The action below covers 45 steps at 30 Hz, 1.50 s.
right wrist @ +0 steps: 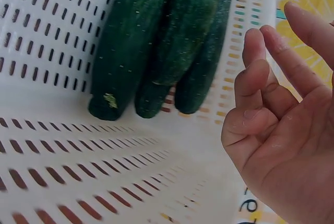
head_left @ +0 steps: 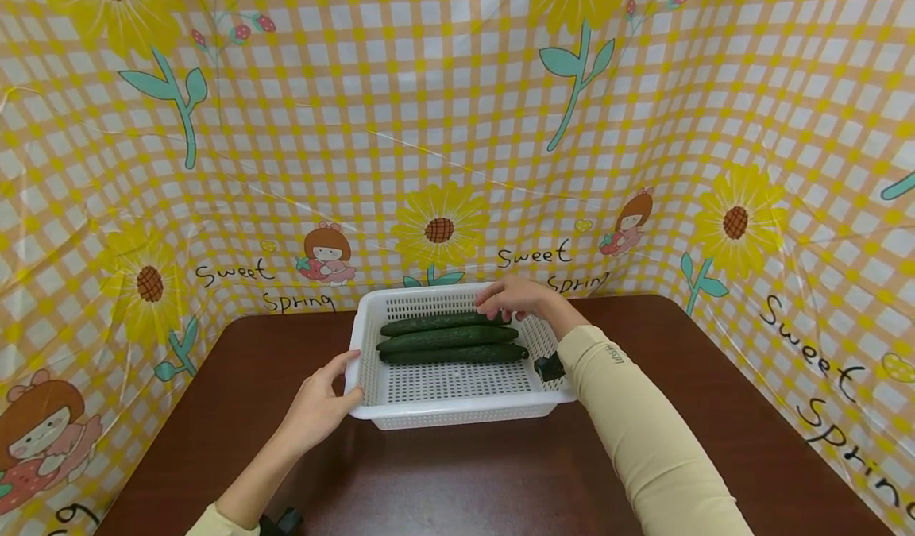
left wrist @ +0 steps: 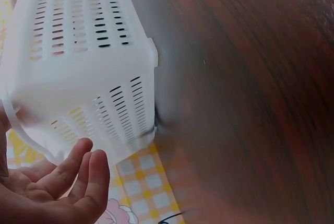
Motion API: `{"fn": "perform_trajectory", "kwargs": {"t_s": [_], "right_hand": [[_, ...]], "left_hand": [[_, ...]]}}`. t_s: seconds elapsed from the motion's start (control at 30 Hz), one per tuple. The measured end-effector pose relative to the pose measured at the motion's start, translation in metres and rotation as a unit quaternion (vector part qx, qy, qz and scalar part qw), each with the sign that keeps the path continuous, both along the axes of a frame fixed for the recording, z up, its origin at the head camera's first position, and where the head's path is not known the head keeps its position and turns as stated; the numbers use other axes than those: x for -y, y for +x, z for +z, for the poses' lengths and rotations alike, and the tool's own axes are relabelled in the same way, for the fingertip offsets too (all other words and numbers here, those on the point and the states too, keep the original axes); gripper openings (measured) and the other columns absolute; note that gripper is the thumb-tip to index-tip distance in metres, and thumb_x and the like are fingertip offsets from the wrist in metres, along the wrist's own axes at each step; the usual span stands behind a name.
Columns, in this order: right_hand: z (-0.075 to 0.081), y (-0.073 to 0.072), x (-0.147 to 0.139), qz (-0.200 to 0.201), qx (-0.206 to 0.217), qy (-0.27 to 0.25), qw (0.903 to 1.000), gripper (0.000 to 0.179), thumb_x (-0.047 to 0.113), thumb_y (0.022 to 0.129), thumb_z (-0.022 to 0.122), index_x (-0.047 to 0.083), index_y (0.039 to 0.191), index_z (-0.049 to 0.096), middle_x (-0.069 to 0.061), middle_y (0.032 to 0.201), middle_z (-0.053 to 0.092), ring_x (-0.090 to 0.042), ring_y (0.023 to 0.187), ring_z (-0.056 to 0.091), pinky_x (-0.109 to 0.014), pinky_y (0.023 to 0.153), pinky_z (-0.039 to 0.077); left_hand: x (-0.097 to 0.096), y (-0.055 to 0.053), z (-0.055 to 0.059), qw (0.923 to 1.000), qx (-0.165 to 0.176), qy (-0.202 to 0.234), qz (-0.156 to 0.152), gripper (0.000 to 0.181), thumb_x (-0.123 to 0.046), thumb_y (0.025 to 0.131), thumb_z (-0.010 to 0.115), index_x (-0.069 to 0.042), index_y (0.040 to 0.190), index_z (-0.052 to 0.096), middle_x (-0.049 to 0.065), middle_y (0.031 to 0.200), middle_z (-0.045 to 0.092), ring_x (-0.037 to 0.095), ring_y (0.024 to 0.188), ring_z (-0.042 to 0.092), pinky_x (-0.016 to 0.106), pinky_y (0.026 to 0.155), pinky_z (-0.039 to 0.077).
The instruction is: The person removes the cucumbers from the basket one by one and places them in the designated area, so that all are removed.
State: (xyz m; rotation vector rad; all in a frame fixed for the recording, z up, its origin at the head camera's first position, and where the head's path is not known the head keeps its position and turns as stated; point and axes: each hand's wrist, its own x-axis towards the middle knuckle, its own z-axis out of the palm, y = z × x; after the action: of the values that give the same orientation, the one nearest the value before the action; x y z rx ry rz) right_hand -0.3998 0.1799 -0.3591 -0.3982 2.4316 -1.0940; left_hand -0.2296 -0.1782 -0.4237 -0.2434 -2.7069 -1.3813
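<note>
Several dark green cucumbers (head_left: 450, 337) lie side by side in a white perforated plastic basket (head_left: 457, 406), toward its far side. Close up, the right wrist view shows the blunt ends of the cucumbers (right wrist: 125, 51) near the basket's end wall. My left hand (head_left: 323, 399) holds the basket's left rim; in the left wrist view several fingers of this left hand (left wrist: 62, 187) stand bent outside the wall. Over the far right part of the basket hovers my right hand (head_left: 522, 296), fingers loosely bent with nothing between them. It is beside the cucumber ends, apart from them in the right wrist view.
The basket stands on a dark brown wooden table (head_left: 457, 480). Checked cloth (head_left: 457, 123) with sunflowers encloses the back and both sides, close behind the basket. A black wrist device (head_left: 549, 367) shows under the right forearm.
</note>
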Motion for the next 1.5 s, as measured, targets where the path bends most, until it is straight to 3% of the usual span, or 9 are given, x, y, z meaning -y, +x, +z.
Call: {"fn": "perform_trajectory", "kwargs": {"t_s": [0.13,0.23,0.53,0.8,1.07,1.5], "right_hand": [[-0.012,-0.003,-0.001,-0.014,0.019,-0.013,0.9997,0.038,0.024,0.097,0.067,0.009,0.132,0.066,-0.014,0.107,0.068,-0.017,0.063,0.048,-0.031,0.056,0.032],[-0.019,-0.003,-0.001,-0.029,0.034,-0.018,0.9989,0.036,0.024,0.096,0.069,0.013,0.130,0.069,-0.010,0.103,0.068,-0.016,0.063,0.045,-0.032,0.058,0.032],[-0.035,-0.006,0.002,-0.030,0.051,-0.030,0.9978,0.032,0.022,0.092,0.073,0.015,0.124,0.073,-0.001,0.080,0.062,-0.012,0.053,0.036,-0.030,0.054,0.030],[-0.042,-0.006,0.005,-0.024,0.040,-0.010,0.9989,0.036,0.019,0.088,0.077,0.017,0.123,0.073,0.003,0.053,0.043,-0.011,0.046,0.027,-0.029,0.048,0.025],[-0.044,-0.004,0.003,-0.020,0.040,0.001,0.9990,0.041,0.015,0.087,0.078,0.016,0.127,0.071,0.006,0.048,0.031,-0.010,0.044,0.021,-0.033,0.052,0.027],[-0.053,-0.004,0.006,0.001,-0.001,0.031,0.9995,0.036,0.017,0.082,0.082,0.012,0.118,0.076,0.007,0.042,0.032,-0.008,0.040,0.019,-0.035,0.053,0.030]], "left_hand": [[0.000,0.000,-0.005,1.0000,0.000,-0.004,0.003,0.060,-0.014,0.090,0.069,-0.014,0.147,0.049,0.016,0.133,0.061,0.020,0.078,0.054,0.029,0.057,0.041],[0.000,0.000,-0.007,1.0000,0.003,-0.004,0.003,0.060,-0.015,0.091,0.068,-0.017,0.148,0.048,0.014,0.133,0.060,0.025,0.096,0.055,0.031,0.063,0.044],[0.001,-0.001,-0.008,0.9999,-0.002,-0.010,-0.004,0.059,-0.020,0.094,0.068,-0.020,0.148,0.046,0.014,0.140,0.057,0.026,0.108,0.058,0.035,0.077,0.048],[0.002,-0.001,-0.010,1.0000,0.000,-0.009,-0.003,0.059,-0.023,0.094,0.070,-0.022,0.148,0.046,0.015,0.139,0.057,0.028,0.112,0.058,0.038,0.082,0.050],[0.002,-0.002,-0.010,0.9999,-0.002,-0.014,-0.003,0.058,-0.023,0.095,0.069,-0.022,0.148,0.046,0.014,0.138,0.058,0.029,0.115,0.057,0.041,0.084,0.049],[0.004,-0.002,-0.012,0.9998,-0.001,-0.011,-0.014,0.058,-0.023,0.095,0.068,-0.022,0.149,0.045,0.014,0.138,0.058,0.029,0.116,0.057,0.043,0.087,0.049]]}}
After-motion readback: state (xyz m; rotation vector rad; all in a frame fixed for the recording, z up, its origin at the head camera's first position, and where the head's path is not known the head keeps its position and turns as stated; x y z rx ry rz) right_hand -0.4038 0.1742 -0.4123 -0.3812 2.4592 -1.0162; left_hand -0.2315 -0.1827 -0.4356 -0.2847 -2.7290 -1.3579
